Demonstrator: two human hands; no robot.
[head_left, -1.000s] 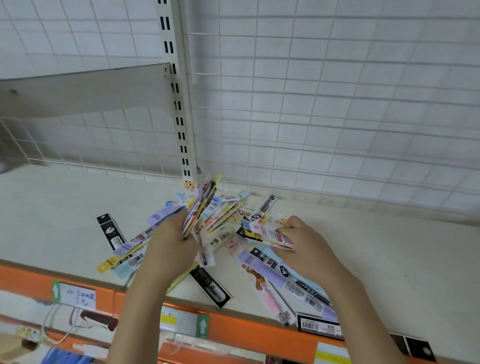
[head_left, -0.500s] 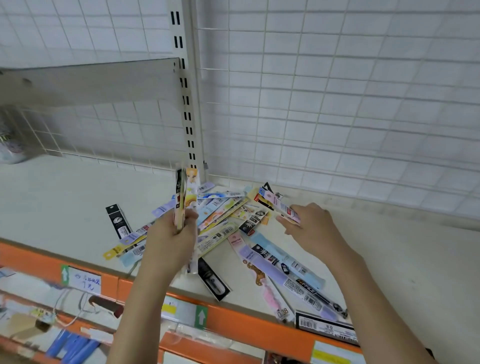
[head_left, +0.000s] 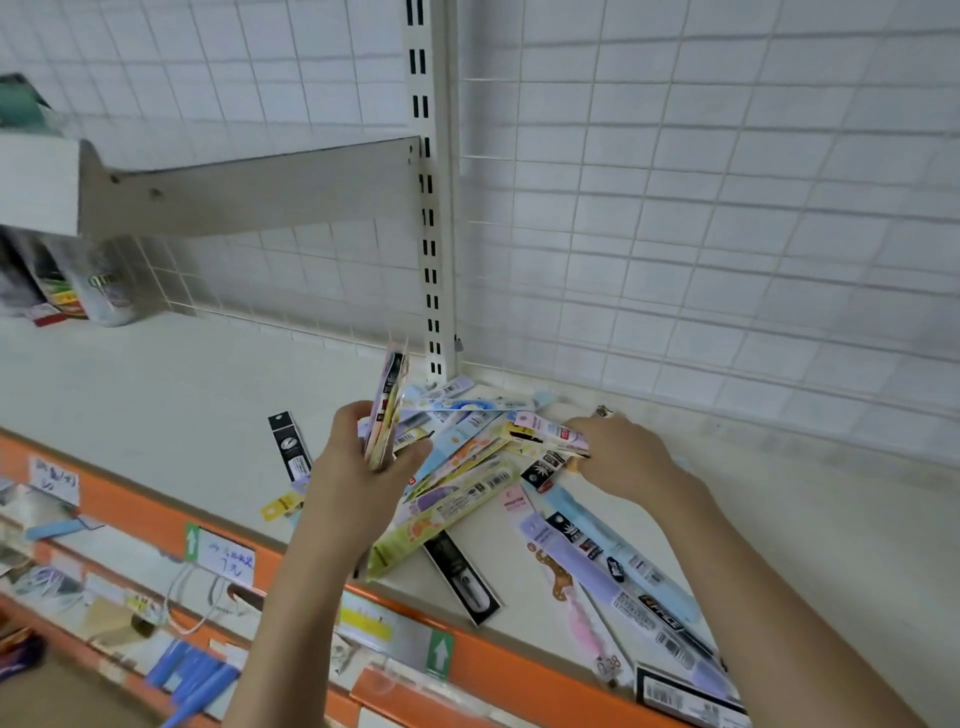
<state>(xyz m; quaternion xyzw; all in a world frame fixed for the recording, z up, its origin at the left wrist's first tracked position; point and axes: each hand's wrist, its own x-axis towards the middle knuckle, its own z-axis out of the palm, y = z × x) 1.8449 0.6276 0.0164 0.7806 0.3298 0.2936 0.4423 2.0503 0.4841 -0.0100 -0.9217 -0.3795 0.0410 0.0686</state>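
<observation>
- Holding a bundle of pen packets (head_left: 387, 410) upright, the left hand (head_left: 358, 467) has fingers and thumb curled round the bundle's lower half.
- The bundle stands edge-on above the shelf (head_left: 156, 395), just in front of the slotted post (head_left: 435, 234).
- Right hand (head_left: 621, 457): fingers curled, pinching one end of a pink-and-white packet (head_left: 550, 432). The packet points left toward the bundle, across the top of the pile. Cannot tell whether it is clear of the pile.
- The loose pile of packets (head_left: 467, 483) is fanned on the white shelf between and below the two hands, reaching the back corner by the post.
- One black packet (head_left: 289, 447) lies flat on its own, just left of the left hand.
- A second black packet (head_left: 462, 577) lies near the front edge, its upper end under the pile.
- Long lilac and blue packets (head_left: 597, 561) lie side by side beneath the right forearm, running toward the front edge.
- The orange front rail (head_left: 493, 667) carries a handwritten price label (head_left: 231, 558).
- A wire grid panel (head_left: 675, 208) backs the shelf; a shelf bracket (head_left: 249, 192) juts left from the post.
</observation>
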